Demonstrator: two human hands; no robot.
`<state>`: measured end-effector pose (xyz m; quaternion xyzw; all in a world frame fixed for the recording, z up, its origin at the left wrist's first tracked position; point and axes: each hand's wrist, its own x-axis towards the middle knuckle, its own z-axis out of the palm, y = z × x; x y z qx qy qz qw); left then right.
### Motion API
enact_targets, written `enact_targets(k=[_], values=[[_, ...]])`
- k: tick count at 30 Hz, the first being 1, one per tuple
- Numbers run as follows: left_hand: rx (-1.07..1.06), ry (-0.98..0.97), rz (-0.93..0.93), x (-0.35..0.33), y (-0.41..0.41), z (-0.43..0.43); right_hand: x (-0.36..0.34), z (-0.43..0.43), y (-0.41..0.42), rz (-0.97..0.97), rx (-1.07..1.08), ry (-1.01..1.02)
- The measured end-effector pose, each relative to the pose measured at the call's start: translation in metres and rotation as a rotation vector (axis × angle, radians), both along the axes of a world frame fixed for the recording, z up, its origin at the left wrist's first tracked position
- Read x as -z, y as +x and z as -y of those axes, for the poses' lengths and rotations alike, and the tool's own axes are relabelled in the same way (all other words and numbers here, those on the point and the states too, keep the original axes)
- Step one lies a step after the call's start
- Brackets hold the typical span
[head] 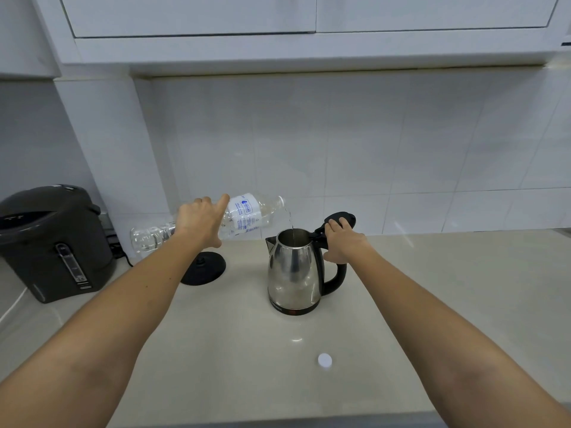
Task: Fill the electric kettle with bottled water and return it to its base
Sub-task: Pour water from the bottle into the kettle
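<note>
A steel electric kettle (293,270) with a black handle stands on the counter, its black lid (341,218) swung up and open. My right hand (344,242) grips the top of the handle. My left hand (200,220) holds a clear water bottle (247,214) tipped almost flat, its mouth just left of and above the kettle's opening. A thin stream of water (291,225) falls into the kettle. The round black base (205,267) sits on the counter to the kettle's left, partly behind my left forearm.
A dark grey hot-water dispenser (52,242) stands at the far left with cords behind it. The white bottle cap (324,360) lies on the beige counter (432,304) in front of the kettle. A tiled wall and white cupboards rise behind.
</note>
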<state>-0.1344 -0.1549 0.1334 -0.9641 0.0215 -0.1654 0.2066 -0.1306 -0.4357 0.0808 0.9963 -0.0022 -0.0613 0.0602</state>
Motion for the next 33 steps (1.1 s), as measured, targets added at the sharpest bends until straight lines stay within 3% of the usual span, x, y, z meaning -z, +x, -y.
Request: enact_targets(k=[33], values=[[-0.001,0.008,0.002,-0.0055,-0.0034,-0.0034,0.0006,0.0001,0.0000,0.004,-0.002,-0.002]])
